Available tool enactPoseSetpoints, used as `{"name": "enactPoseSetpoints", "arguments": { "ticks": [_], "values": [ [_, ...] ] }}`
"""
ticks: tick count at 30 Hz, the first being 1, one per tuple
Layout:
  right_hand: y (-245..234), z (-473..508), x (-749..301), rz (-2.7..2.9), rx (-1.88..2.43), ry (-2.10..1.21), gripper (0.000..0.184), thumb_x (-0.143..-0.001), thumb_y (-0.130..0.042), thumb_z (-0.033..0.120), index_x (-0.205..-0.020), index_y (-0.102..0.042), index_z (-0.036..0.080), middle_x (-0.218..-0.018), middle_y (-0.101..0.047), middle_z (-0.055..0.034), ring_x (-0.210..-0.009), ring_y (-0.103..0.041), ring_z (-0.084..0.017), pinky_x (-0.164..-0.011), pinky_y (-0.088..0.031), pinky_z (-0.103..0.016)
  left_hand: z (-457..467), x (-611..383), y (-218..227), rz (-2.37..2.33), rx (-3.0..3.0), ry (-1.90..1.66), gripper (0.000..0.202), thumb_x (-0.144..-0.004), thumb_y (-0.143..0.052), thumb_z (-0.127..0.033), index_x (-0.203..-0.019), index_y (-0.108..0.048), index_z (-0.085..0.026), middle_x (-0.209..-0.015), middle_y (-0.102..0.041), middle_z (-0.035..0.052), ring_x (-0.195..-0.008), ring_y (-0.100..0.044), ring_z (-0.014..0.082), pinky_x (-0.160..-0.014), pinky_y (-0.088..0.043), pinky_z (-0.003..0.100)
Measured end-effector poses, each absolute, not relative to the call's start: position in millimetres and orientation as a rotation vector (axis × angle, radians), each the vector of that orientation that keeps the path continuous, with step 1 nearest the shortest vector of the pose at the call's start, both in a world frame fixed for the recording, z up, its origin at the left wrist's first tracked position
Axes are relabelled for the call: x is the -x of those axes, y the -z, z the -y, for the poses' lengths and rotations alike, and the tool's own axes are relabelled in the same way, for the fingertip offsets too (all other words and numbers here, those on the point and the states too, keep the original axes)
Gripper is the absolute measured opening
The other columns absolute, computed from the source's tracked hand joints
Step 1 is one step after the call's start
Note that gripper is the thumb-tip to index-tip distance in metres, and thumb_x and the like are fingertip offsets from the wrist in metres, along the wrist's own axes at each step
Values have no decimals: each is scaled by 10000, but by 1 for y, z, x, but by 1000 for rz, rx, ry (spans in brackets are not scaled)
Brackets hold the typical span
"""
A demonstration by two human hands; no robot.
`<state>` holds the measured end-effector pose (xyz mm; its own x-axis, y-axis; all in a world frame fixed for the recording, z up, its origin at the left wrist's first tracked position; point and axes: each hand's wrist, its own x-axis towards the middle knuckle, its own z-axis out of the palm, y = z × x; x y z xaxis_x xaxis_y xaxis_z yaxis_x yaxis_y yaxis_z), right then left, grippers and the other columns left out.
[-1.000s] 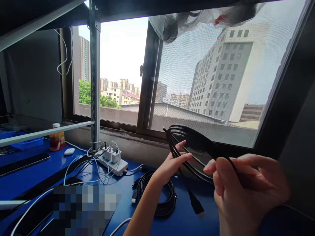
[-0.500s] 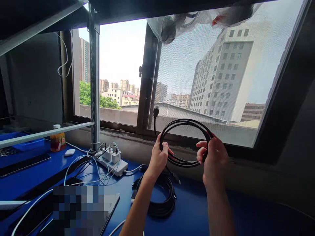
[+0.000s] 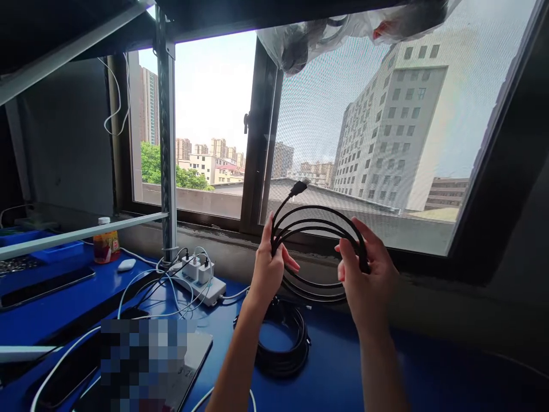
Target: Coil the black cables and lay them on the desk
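A coiled black cable (image 3: 319, 221) is held up in front of the window, above the blue table. My left hand (image 3: 271, 266) grips the left side of its loops. One cable end with a black plug (image 3: 299, 187), which looks like an HDMI plug, sticks up and to the right above that hand. On the right side of the coil, my right hand (image 3: 369, 266) is closed around the loops, thumb toward me. Another coil of black cable (image 3: 283, 366) lies on the table (image 3: 330, 355) below, partly hidden by my left forearm.
A white power strip (image 3: 210, 290) with chargers and tangled cords stands left of the hands. A flat device (image 3: 199, 349), partly blurred out, lies at the front. A bottle (image 3: 106, 243) and a white case (image 3: 126, 265) sit farther left. A metal shelf post (image 3: 167, 143) rises before the window.
The plug end has swung from upright to leaning right. The coil's loops have spread apart at the top, and my right hand has turned, with its thumb now up along the cable.
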<state>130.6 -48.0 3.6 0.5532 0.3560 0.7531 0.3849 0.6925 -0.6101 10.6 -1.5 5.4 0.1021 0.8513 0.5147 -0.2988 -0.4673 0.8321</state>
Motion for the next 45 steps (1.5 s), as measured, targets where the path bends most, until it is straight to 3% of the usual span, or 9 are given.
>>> {"name": "enactPoseSetpoints", "arguments": {
  "ticks": [6,9,16,24,27,30,35,40,45],
  "values": [
    [-8,54,-125,1012,825,122,374,-752,-686,461,-943,-668,140,-649,-607,2,-346,-402,-42,-333,-303,-165,0,-9,-5,-514,-1438,-1446,519,-833,-505,-252,-1346,-464,-186,-542,-505,-100,-350,-511,69,-303,-368,147],
    [-8,55,-128,1010,881,148,402,-766,-666,479,-980,-683,139,-674,-628,-14,-338,-387,-42,-331,-292,-171,1,-9,-5,-469,-1470,-1426,465,-826,-531,-338,-1259,-520,-167,-539,-504,-99,-315,-472,55,-274,-300,142],
    [-4,49,-138,989,994,299,401,-785,-596,511,-858,-683,126,-748,-641,-61,-416,-445,-66,-429,-378,-206,5,-9,-5,-468,-1565,-1357,566,-694,-655,-570,-1102,-569,-187,-475,-476,-119,-284,-429,58,-267,-261,153],
    [-3,46,-142,1022,961,524,355,-845,-574,476,-807,-682,140,-823,-605,-72,-629,-550,-111,-500,-430,-203,8,-18,-7,-447,-1504,-1418,638,-660,-483,-828,-622,-514,-192,-317,-355,-96,-235,-318,47,-264,-205,167],
    [-2,46,-142,1061,925,578,317,-858,-598,450,-814,-696,152,-846,-595,-66,-721,-571,-116,-549,-464,-188,8,-18,-8,-453,-1461,-1418,659,-595,-508,-859,-534,-437,-207,-290,-310,-102,-220,-289,42,-262,-200,173],
    [-2,46,-141,1074,926,534,323,-827,-648,485,-850,-701,168,-875,-583,-54,-641,-533,-87,-484,-426,-175,8,-17,-10,-460,-1455,-1416,665,-569,-521,-867,-515,-404,-215,-284,-282,-107,-214,-271,39,-256,-180,176],
    [-1,46,-140,1131,944,528,368,-833,-651,483,-1058,-661,191,-929,-575,-49,-660,-512,-78,-485,-431,-156,9,-11,-11,-435,-1463,-1425,638,-600,-552,-830,-519,-398,-216,-298,-252,-117,-220,-251,35,-266,-159,181],
    [4,40,-144,1278,944,606,393,-906,-541,496,-1202,-613,247,-1040,-563,-61,-723,-551,-95,-558,-501,-197,12,2,-14,-441,-1608,-1416,587,-673,-564,-761,-523,-492,-198,-288,-261,-109,-237,-236,36,-299,-143,203],
    [5,40,-146,1362,931,610,314,-917,-543,457,-1114,-678,253,-1068,-585,-51,-576,-476,-45,-557,-510,-195,17,11,-17,-489,-1706,-1444,522,-698,-609,-695,-534,-594,-200,-334,-305,-80,-297,-254,50,-327,-132,244]
  ]
}}
